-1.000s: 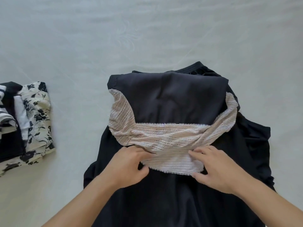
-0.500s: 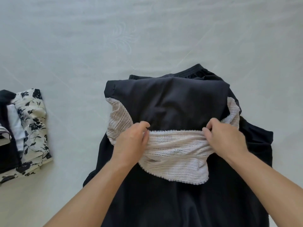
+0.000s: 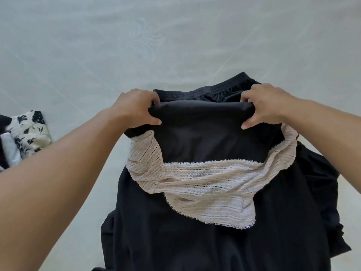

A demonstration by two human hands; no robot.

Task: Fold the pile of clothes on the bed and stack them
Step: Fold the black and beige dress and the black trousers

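With left hand (image 3: 136,108) and right hand (image 3: 267,104) each pinching a far corner of the black lace-sleeved top (image 3: 205,137), fold evenly toward the near hem, corners level.

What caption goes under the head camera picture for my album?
Both hands, left and right, grip the far corners of a black lace-trimmed garment on the bed.

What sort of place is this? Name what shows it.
Probably a bedroom: a pale bed sheet fills the view, a black garment with lace trim lies spread on it, and folded clothes sit stacked at the left.
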